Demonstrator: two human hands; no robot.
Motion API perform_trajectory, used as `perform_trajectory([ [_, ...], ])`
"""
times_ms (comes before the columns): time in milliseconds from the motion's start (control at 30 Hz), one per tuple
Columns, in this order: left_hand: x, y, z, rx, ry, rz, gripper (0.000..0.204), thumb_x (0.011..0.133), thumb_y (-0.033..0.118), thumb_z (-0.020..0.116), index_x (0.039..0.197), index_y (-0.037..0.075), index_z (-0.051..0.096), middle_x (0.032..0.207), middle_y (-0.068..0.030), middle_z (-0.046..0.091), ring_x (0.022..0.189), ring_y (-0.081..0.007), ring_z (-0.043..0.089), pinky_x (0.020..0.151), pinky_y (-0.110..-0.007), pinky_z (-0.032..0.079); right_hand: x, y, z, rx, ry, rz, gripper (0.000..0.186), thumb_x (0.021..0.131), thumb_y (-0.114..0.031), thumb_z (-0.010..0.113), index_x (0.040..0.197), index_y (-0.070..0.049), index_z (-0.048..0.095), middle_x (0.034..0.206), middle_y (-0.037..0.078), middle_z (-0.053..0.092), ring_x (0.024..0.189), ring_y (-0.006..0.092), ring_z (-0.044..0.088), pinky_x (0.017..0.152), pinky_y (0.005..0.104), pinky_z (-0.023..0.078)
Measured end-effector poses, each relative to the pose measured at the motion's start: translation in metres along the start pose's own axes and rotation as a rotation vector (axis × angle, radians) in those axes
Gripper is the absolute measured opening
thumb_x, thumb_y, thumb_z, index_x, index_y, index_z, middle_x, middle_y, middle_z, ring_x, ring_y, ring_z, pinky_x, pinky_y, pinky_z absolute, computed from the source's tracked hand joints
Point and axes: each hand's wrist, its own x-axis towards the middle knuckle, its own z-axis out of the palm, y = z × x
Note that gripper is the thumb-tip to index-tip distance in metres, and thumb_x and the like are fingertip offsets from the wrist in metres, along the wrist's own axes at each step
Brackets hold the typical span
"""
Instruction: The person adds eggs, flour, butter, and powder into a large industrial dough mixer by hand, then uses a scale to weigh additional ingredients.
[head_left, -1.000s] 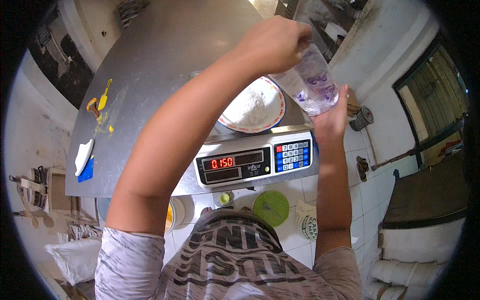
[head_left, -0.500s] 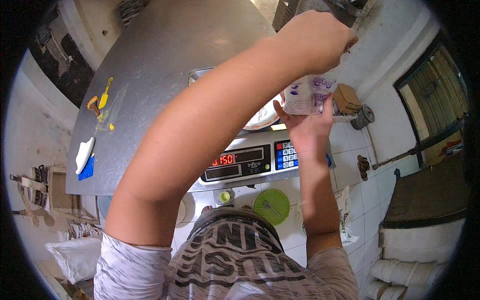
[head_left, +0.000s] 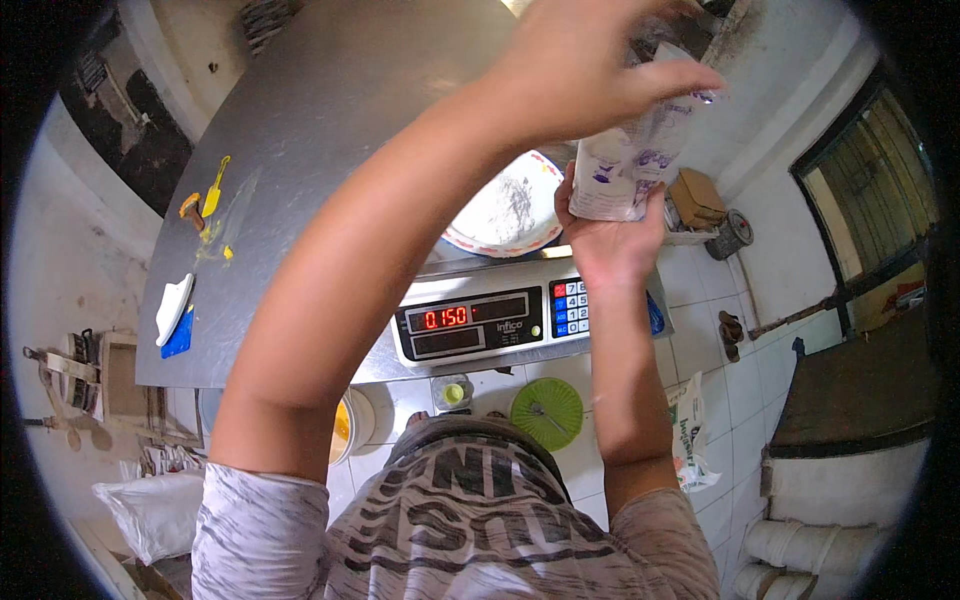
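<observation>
My right hand (head_left: pixel 615 235) cups the bottom of a clear plastic bag (head_left: pixel 615 180) with purple print and whitish contents, thumb and fingers on either side of it. Above, my left hand (head_left: pixel 600 75) is at the bag's top, slightly blurred. Its thumb crosses in front of the upper bag and its fingers are spread away from it. Under my left forearm, a white basin (head_left: pixel 510 215) with a red-patterned rim holds white powder. It sits on a digital scale (head_left: pixel 470 325) with lit red digits, its left part hidden by my arm.
A dark metal table (head_left: pixel 330 100) carries a yellow spatula (head_left: pixel 213 190), a brown-handled tool (head_left: pixel 190 210), a white scraper (head_left: pixel 173 308) and a blue scraper (head_left: pixel 178 338). Beyond its right edge is a cardboard box (head_left: pixel 695 198). Below stand a green basket (head_left: pixel 547 412) and a white bucket (head_left: pixel 352 425).
My left hand has risen and its closed fingers have spread. More of the bag's upper part shows. My left forearm has shifted up and left, uncovering more of the basin and the scale display.
</observation>
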Motion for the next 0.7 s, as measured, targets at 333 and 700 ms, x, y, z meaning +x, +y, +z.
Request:
perform_trajectory([
  [333, -0.072, -0.003, 0.013, -0.43, -0.076, -0.594, 0.061, 0.08, 0.026, 0.071, 0.125, -0.006, 0.045, 0.112, -0.0173, 0.06, 0.106, -0.0212, 0.056, 0.092, -0.034, 0.043, 0.006, 0.027, 0.029, 0.066, -0.082, 0.17, 0.056, 0.091, -0.057, 0.029, 0.128, -0.016, 0.043, 0.125, 0.008, 0.049, 0.113, 0.0257, 0.048, 0.09, 0.0492, 0.042],
  [700, -0.069, -0.022, -0.065, -0.447, 0.369, -0.65, 0.023, 0.091, 0.019, 0.055, 0.096, -0.003, 0.062, 0.085, -0.0062, 0.065, 0.078, -0.012, 0.059, 0.071, -0.026, 0.048, 0.034, 0.003, -0.017, -0.951, -0.162, -0.072, 0.057, 0.086, -0.046, 0.054, 0.127, -0.008, 0.043, 0.107, 0.013, 0.056, 0.091, 0.0228, 0.059, 0.077, 0.0391, 0.047],
])
